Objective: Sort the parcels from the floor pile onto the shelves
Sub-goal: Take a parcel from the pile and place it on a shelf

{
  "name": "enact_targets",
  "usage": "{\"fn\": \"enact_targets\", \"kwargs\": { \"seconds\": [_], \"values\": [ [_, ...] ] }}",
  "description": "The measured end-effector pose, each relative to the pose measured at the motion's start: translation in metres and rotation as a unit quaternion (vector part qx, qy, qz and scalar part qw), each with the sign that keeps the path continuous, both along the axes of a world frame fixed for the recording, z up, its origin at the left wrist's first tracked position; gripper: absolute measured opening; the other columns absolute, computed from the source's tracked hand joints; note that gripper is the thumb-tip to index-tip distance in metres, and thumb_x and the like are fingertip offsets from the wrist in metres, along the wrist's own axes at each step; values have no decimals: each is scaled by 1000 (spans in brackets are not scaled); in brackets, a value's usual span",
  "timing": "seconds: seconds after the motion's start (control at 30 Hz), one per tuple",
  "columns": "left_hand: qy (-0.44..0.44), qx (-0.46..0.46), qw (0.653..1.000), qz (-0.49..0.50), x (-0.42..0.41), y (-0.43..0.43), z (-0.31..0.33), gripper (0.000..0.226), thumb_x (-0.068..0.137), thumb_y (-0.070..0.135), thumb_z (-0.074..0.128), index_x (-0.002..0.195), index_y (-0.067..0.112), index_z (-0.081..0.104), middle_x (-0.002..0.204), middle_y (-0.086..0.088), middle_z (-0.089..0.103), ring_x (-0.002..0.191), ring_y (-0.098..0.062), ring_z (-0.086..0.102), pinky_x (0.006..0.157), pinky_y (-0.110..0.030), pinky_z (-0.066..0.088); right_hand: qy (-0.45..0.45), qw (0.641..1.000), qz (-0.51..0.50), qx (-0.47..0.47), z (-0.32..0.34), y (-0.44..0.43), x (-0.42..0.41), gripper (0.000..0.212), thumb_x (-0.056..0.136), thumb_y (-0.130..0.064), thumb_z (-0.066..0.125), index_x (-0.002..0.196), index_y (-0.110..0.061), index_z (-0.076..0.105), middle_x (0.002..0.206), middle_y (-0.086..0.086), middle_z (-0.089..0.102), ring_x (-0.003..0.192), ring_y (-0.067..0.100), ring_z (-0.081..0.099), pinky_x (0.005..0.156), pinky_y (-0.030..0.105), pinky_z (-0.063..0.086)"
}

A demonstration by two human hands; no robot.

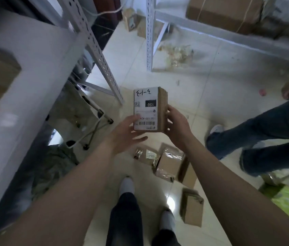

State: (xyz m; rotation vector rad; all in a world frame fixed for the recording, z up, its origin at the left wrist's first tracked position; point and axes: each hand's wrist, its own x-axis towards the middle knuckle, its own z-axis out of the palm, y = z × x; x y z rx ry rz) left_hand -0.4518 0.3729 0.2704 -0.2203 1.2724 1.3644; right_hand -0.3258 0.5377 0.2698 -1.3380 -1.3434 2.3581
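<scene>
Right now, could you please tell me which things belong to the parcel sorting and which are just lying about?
Job: labelled parcel, left hand, right hand, floor parcels, shelf.
Lying about: folding stool, green bag, wrapper litter.

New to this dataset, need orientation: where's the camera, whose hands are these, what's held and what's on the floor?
There is no robot here. A person works with bare hands, and the one picture comes from a wide-angle camera worn on their head, looking forward and down. That is why both forearms run in from the bottom edge.

The right hand grips the side of a small cardboard parcel. The left hand touches its lower left corner, fingers fairly straight. The parcel's white label carries a barcode and a handwritten code.

Below the hands, more parcels lie on the tiled floor. White metal shelving stands left and ahead. The jeans at right belong to a second person.
</scene>
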Motion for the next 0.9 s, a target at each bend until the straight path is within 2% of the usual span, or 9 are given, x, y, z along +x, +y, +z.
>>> {"fn": "enact_targets", "kwargs": {
  "seconds": [0.17,0.27,0.33,0.43,0.53,0.6,0.67,0.77,0.9],
  "values": [
    [170,-65,983,21,29,-11,121,35,86,34,78,107,17,56,105,-6,76,101,-29,71,86,-46,57,-28,981,42,190,125,2,26,33,103,-10,52,131,-25,60,120,8,64,95,16,64,86,34,56],
    [280,-101,954,-14,34,-29,197,51,67,39,90,100,19,56,100,-6,78,101,-33,73,84,-45,58,23,941,61,331,209,0,23,36,98,-7,55,129,-24,60,122,-1,61,105,18,58,80,20,51],
    [390,-125,906,-105,39,-42,252,54,65,33,93,103,16,58,102,-4,75,95,-26,74,84,-46,62,84,864,192,458,263,-10,18,44,91,-17,65,133,-27,58,132,-3,60,118,22,52,99,31,48],
    [531,-192,775,-286,50,-61,340,49,71,36,89,106,24,56,99,10,67,89,-10,67,78,-33,60,44,683,476,553,347,-46,7,81,81,-59,71,153,-40,38,144,-4,53,131,24,39,110,44,39],
    [595,-201,705,-329,61,-87,418,53,69,41,88,108,30,54,98,13,66,90,-11,67,76,-30,57,-55,619,567,541,408,-90,5,90,81,-59,73,153,-51,18,137,4,51,121,33,48,104,52,45],
    [621,-223,681,-318,65,-111,465,51,74,37,84,110,31,49,94,12,63,83,-7,62,66,-26,54,-18,620,568,541,437,-111,5,100,72,-56,81,150,-49,17,131,6,60,113,33,58,99,51,50],
    [649,-233,674,-264,68,-142,510,44,75,41,79,100,38,43,93,12,60,82,-6,59,68,-31,55,65,662,545,510,470,-130,3,107,63,-53,86,149,-44,23,125,2,65,108,29,65,95,48,55],
    [689,-189,690,-117,81,-201,563,59,68,42,88,108,36,45,115,8,57,105,-11,59,84,-32,54,178,759,460,424,517,-167,4,86,75,-19,92,141,-26,37,116,4,61,107,31,67,92,48,61],
    [688,-157,696,129,118,-286,626,53,80,21,86,115,20,46,113,9,59,100,-2,58,70,-10,46,286,847,333,300,578,-237,14,59,81,-3,85,122,-21,46,123,19,65,102,31,71,67,32,62]
  ]
}}
